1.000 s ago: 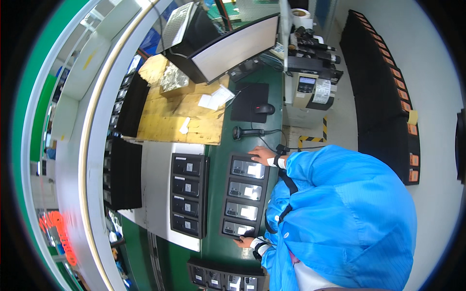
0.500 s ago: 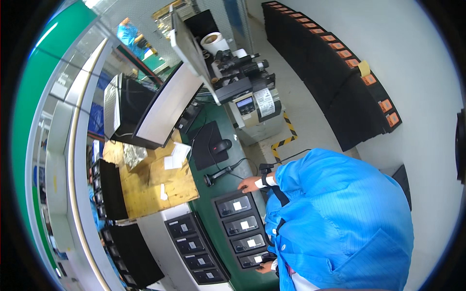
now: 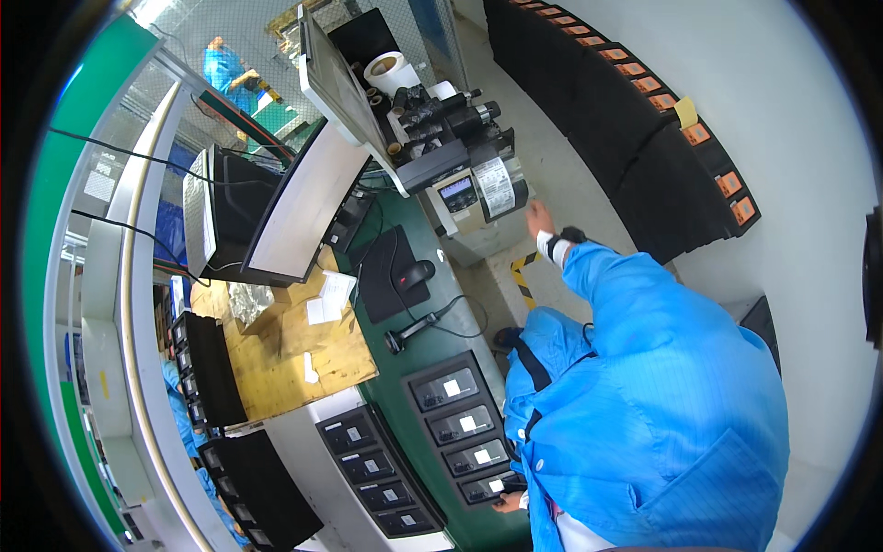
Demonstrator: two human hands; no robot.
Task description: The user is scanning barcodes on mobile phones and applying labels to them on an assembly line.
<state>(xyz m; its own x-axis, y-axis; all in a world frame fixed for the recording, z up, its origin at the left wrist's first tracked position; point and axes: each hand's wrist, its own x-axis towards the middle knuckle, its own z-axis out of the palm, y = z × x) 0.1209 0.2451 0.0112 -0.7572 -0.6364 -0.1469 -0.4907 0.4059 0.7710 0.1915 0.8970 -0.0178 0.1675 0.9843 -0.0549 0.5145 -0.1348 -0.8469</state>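
Observation:
My right hand (image 3: 540,219) is stretched out beside the label printer (image 3: 457,195), just short of a printed label strip (image 3: 498,188) curling from its front. Its fingers look loosely apart, with nothing seen in them. My left hand (image 3: 509,502) is at the near lower corner of a black tray (image 3: 430,430), its small, partly hidden fingers seemingly closed on the rim. Lying in that tray's compartments are several dark flat devices (image 3: 460,424), each with a white label. A second black tray (image 3: 361,411) of similar devices lies beyond it.
A handheld scanner (image 3: 411,332) and a mouse (image 3: 416,275) on a black mat (image 3: 379,285) occupy the green bench (image 3: 392,366). Monitors (image 3: 313,202) stand behind them. Black stacks with orange labels (image 3: 589,120) line the wall. A person in blue (image 3: 223,72) is far off.
My right hand has left the tray's upper end and swung over to the printer. My left hand has stayed at the tray's lower corner. The view has shifted slightly.

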